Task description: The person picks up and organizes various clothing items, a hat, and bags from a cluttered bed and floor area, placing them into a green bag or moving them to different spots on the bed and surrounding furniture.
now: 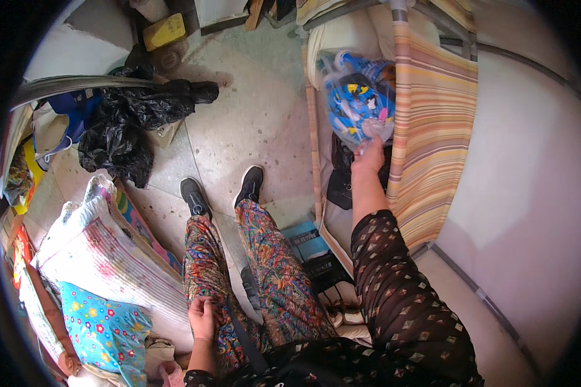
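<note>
My right hand (368, 157) is shut on one end of a clear plastic bag (360, 104) packed with blue, white and yellow items, some with a glossy look. What exactly they are I cannot tell. The bag is inside the striped fabric frame of a rack (431, 135), in front of pale stuffed bundles. Just below my hand a black bag (341, 188) lies in the rack. My left hand (203, 317) hangs beside my patterned trousers (281, 271), fingers loosely curled, with nothing visible in it.
A crumpled black plastic bag (121, 126) lies on the tiled floor (252, 106) ahead at left. Left of my legs are a white quilted cloth (111, 256) and a blue flowered cloth (104, 324). A blue box (302, 237) sits by the rack's lower edge. A white wall (518, 159) closes the right.
</note>
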`<state>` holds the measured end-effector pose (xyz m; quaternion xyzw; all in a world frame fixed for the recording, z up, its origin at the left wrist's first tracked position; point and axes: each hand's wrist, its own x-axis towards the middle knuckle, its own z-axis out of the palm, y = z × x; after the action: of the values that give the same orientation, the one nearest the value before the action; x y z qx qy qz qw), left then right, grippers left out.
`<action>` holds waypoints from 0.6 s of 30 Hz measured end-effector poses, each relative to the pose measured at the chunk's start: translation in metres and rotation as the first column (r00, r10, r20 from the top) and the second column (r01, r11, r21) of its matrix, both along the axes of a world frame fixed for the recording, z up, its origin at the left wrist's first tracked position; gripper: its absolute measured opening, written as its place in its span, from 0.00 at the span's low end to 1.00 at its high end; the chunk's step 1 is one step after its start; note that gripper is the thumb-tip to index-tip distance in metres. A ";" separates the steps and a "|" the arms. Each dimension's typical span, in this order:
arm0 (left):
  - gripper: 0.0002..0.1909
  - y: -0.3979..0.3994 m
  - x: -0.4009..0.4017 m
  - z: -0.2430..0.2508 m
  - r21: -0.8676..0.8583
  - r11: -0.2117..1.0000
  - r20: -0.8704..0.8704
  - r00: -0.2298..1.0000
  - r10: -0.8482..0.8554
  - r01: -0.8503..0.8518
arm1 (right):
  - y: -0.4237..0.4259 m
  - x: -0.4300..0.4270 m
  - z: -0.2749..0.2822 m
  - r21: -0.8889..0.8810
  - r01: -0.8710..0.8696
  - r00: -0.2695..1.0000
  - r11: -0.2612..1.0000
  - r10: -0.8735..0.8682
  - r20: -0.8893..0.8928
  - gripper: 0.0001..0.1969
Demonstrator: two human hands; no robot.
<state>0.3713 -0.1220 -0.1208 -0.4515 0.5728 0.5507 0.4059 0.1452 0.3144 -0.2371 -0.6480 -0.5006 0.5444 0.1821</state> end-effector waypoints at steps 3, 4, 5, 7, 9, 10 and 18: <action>0.03 -0.010 0.022 -0.013 0.011 1.000 -0.100 0.995 0.020 -0.019 | -0.035 -0.008 0.019 -0.110 0.064 0.985 0.992 -0.081 -0.152 0.08; 0.03 -0.008 0.015 -0.009 0.033 0.999 -0.100 0.994 0.037 -0.034 | -0.044 -0.006 0.022 -0.110 0.066 0.983 0.992 -0.083 -0.161 0.08; 0.03 -0.008 0.011 -0.008 0.034 0.999 -0.109 0.993 0.035 -0.032 | -0.051 -0.003 0.023 -0.115 0.073 0.974 0.991 -0.095 -0.204 0.07; 0.03 -0.010 0.006 -0.003 0.027 0.999 -0.038 0.999 0.039 -0.038 | -0.067 0.004 0.025 -0.124 0.076 0.962 0.989 -0.105 -0.251 0.07; 0.04 -0.014 0.011 -0.007 0.037 0.998 -0.024 0.998 0.055 -0.054 | -0.081 0.012 0.027 -0.252 0.074 0.931 0.965 -0.157 -0.328 0.05; 0.04 -0.015 0.013 -0.009 0.022 0.999 -0.075 0.996 0.042 -0.041 | -0.088 0.015 0.027 -0.280 0.053 0.930 0.959 -0.149 -0.336 0.03; 0.06 -0.031 0.009 0.001 -0.001 0.998 -0.019 0.998 0.062 -0.062 | -0.153 0.056 0.048 -0.516 -0.172 0.985 0.839 0.158 -0.070 0.05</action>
<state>0.3806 -0.1530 -0.1194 -0.4639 0.5629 0.5669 0.3828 0.2012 0.1611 -0.1894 -0.6208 -0.3865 0.6808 -0.0409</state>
